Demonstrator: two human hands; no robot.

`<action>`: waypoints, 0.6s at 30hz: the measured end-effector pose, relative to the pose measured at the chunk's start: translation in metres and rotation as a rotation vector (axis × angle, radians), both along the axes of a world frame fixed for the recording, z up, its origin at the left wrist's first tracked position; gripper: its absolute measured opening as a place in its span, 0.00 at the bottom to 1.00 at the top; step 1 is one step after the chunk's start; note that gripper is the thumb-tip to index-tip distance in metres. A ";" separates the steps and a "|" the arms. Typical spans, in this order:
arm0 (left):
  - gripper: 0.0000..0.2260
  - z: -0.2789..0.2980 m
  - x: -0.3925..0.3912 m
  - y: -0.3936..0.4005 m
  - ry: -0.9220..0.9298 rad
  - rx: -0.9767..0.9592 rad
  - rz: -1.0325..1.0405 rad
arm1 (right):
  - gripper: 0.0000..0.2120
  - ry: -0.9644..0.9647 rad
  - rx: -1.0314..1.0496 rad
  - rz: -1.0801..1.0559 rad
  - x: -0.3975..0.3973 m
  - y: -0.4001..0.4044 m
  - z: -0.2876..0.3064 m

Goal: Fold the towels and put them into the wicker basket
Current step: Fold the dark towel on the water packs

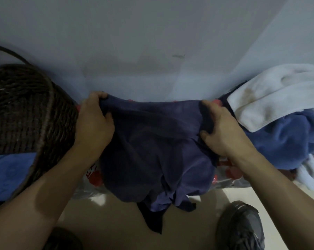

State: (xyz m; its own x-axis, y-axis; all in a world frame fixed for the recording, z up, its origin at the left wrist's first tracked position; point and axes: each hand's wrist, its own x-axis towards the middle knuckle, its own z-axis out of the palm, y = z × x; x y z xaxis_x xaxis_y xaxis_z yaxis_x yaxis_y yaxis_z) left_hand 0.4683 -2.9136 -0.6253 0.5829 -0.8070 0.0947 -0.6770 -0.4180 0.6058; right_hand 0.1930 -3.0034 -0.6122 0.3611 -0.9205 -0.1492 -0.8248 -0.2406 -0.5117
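Observation:
A dark navy towel lies spread across a low surface in the middle, its lower end hanging down toward the floor. My left hand grips its far left corner, fingers curled over the edge. My right hand pinches the right edge of the same towel. The dark brown wicker basket stands at the left, touching my left forearm, with a blue towel inside it. At the right sits a heap with a white towel on top of a blue towel.
A pale wall rises directly behind the towel. Under the towel are plastic-wrapped red-capped bottles. A light blue cloth hangs at the far right. A black shoe stands on the beige floor below.

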 end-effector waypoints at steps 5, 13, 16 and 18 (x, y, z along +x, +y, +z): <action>0.18 0.001 -0.012 0.007 -0.301 0.019 -0.059 | 0.28 0.062 -0.177 -0.085 0.003 0.016 0.003; 0.32 -0.033 -0.048 0.032 -0.319 0.206 -0.342 | 0.43 0.280 -0.132 0.284 0.019 0.045 -0.023; 0.34 -0.039 -0.042 0.043 -0.328 0.191 -0.374 | 0.49 0.404 -0.132 0.332 0.012 0.046 -0.033; 0.33 -0.040 -0.037 0.050 -0.384 0.232 -0.405 | 0.50 0.399 -0.106 0.323 0.010 0.045 -0.035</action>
State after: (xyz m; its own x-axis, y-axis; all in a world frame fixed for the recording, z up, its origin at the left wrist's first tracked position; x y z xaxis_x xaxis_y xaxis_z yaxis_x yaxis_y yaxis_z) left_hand 0.4313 -2.8636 -0.6649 0.1843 -0.9823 0.0322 -0.9621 -0.1736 0.2102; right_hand 0.2025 -2.9579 -0.6469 0.5632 -0.7890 -0.2455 -0.8258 -0.5483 -0.1321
